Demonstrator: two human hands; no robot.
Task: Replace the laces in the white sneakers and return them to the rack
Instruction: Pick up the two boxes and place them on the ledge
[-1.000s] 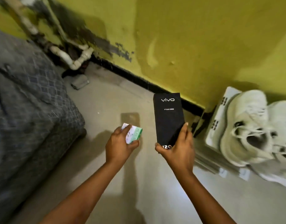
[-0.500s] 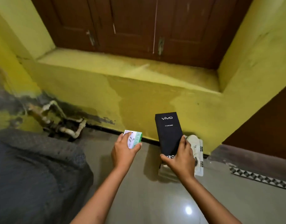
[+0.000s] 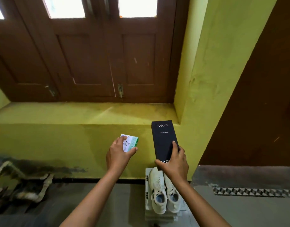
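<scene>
Two white sneakers [image 3: 164,192] stand side by side on a low white rack [image 3: 147,190] on the floor against the yellow wall, laces in them. My right hand [image 3: 175,163] grips the lower end of a tall black box [image 3: 163,136] printed "vivo", held above the sneakers. My left hand [image 3: 118,154] holds a small white and green box [image 3: 130,142] at the same height, to the left. Both boxes are raised close to the yellow window ledge [image 3: 75,113].
Brown wooden shutters [image 3: 91,59] close the window above the ledge. A brown door [image 3: 264,104] stands at the right, with a patterned tile strip [image 3: 252,192] at its foot. Pale pipes [image 3: 26,182] run along the floor at the lower left.
The view has swung up from the floor to the window. Both hands have lifted their boxes toward the ledge, and the sneakers now appear below my right hand.
</scene>
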